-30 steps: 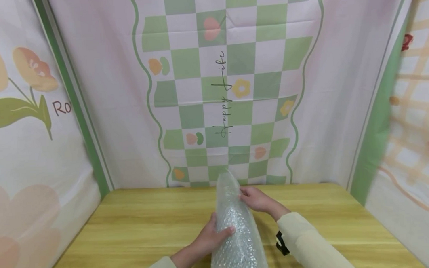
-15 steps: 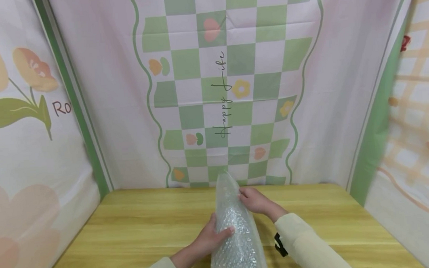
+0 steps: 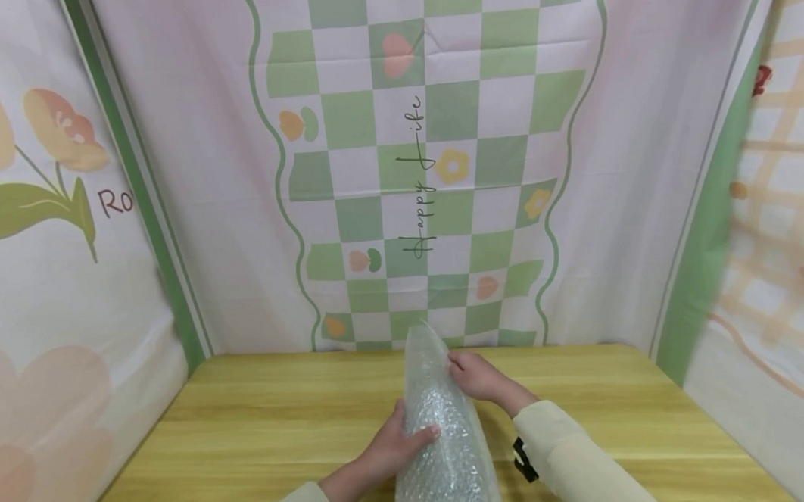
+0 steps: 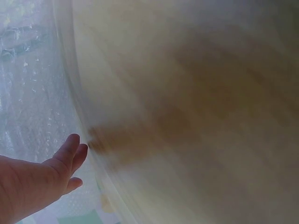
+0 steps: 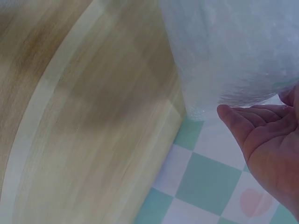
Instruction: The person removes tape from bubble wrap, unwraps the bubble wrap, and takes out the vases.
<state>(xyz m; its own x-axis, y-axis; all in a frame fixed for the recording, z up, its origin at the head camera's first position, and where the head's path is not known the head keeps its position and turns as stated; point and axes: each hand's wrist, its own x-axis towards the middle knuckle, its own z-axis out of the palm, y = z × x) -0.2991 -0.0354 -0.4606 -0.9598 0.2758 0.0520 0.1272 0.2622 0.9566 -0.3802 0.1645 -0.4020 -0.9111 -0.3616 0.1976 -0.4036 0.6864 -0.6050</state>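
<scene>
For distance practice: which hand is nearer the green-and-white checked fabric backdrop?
Right. The right hand is near the far end of the clear bubble wrap, in front of the backdrop; the left hand is farther away.

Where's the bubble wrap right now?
In the head view, the bubble wrap is at the bottom middle, between the left hand and the right hand, with the checkered cloth behind it.
</scene>
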